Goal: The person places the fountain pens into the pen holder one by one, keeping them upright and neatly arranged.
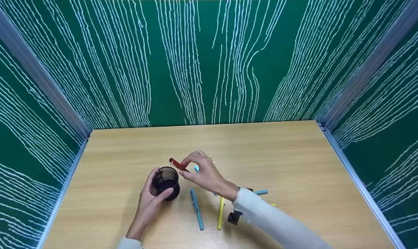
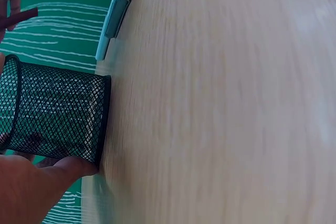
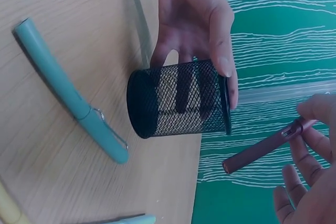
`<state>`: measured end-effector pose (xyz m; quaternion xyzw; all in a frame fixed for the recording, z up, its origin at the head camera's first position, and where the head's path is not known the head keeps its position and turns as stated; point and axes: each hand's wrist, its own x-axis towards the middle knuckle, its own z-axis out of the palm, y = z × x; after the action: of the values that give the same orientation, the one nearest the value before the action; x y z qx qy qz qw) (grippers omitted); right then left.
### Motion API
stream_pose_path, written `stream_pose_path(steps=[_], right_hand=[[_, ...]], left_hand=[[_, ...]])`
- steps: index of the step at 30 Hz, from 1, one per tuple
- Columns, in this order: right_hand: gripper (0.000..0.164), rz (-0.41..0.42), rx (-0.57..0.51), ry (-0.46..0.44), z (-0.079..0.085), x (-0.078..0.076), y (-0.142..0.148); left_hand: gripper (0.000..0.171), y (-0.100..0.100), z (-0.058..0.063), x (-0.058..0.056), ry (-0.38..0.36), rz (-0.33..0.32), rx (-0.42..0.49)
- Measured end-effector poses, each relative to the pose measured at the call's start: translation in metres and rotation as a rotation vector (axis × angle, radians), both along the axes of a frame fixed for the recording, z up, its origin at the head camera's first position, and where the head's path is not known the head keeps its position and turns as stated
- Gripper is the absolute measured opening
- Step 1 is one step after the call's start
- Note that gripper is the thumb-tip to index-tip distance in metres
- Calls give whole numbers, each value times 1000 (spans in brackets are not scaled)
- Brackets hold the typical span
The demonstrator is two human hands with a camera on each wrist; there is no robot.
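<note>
My left hand point(image 1: 149, 202) holds a black mesh pen cup point(image 1: 168, 185), its thumb and fingers curved round opposite sides. The cup stands upright on the table, and its mesh wall point(image 2: 58, 111) shows large in the left wrist view. Above and to the right of the rim, my right hand point(image 1: 206, 174) pinches a dark red pen point(image 1: 176, 163) between thumb and fingers. The pen point(image 3: 254, 153) slants, with one end pointing toward the cup; it is outside the cup. In the right wrist view, the left hand's fingers point(image 3: 181, 85) show through the mesh.
A teal pen point(image 1: 196, 210) and a yellow pen point(image 1: 221, 214) lie on the wooden table point(image 1: 126, 148) right of the cup. Under the right forearm are another teal pen point(image 1: 261, 192) and a dark object point(image 1: 234, 218), partly covered. Green panels with white lines point(image 1: 209, 69) enclose the table.
</note>
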<state>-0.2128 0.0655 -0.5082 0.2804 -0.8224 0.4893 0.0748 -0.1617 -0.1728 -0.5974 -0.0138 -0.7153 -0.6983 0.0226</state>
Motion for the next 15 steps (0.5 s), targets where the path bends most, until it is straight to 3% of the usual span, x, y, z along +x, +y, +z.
stream_pose_path(steps=[8,15], right_hand=[[15,17,9,-3,5,1,-10],[14,60,8,49,13,2,-19]], left_hand=[[94,-2,-1,1,-10,-8,-19],[93,-1,0,1,13,-11,-50]])
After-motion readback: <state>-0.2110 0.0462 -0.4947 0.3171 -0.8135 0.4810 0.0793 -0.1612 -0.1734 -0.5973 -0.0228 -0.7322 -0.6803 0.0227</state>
